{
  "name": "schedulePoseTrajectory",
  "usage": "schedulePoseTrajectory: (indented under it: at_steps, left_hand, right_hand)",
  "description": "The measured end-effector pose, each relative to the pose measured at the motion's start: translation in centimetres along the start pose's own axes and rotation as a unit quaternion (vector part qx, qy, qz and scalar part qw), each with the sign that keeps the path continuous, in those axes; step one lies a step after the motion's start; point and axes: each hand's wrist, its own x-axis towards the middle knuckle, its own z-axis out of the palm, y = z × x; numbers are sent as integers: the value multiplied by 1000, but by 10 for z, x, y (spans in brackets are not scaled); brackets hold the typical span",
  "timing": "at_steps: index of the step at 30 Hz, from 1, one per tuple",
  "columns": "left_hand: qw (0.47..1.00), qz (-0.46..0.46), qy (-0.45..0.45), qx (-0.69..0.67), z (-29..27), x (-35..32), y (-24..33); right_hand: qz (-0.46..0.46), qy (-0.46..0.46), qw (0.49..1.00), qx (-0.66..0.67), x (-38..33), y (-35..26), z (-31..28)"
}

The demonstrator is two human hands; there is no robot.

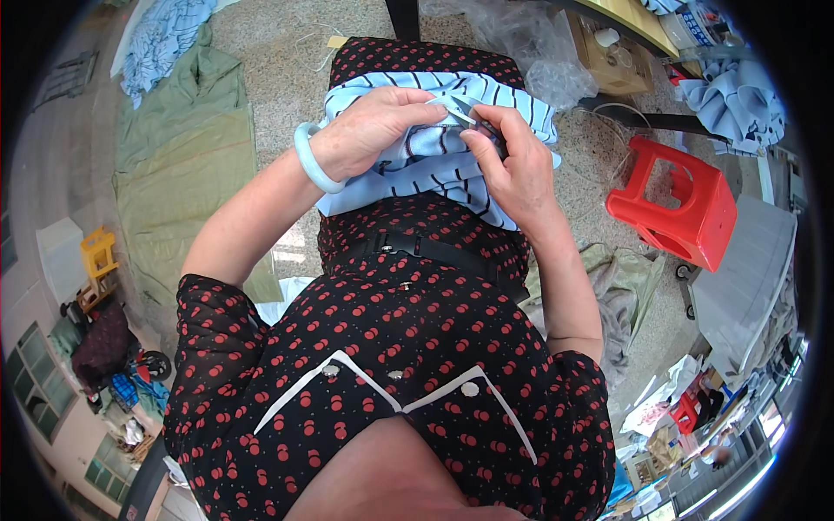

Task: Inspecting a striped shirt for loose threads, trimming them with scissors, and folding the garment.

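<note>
Across my lap lies a light blue garment (373,187) with dark stripes, bunched into folds. My left hand (373,126), with a pale bangle (314,158) on its wrist, pinches an edge of this cloth between thumb and fingers. In my right hand (514,165) is a pair of thread snips (460,113), its metal blades pointing left towards the pinched edge. The dark handle is mostly covered by my fingers. Blade tips and left fingertips are close together at the cloth; whether the blades touch it I cannot tell.
A red plastic stool (673,204) lies tipped over at the right. Green cloth (187,174) is spread on the floor at the left. A table edge, clear plastic (560,82) and a cardboard box (621,65) are at the far right, near more blue striped cloth (738,100).
</note>
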Motion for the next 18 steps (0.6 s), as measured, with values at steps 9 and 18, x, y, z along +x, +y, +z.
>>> schedulePoseTrajectory:
  at_steps: [9,18]
  left_hand:
    - [999,-22,8,-47,-3,1,-3]
    - [998,13,44,32,0,4,-11]
  right_hand:
    - [41,66,997,1,-4,1,5]
    - [23,46,999,-1,-7,-1,15]
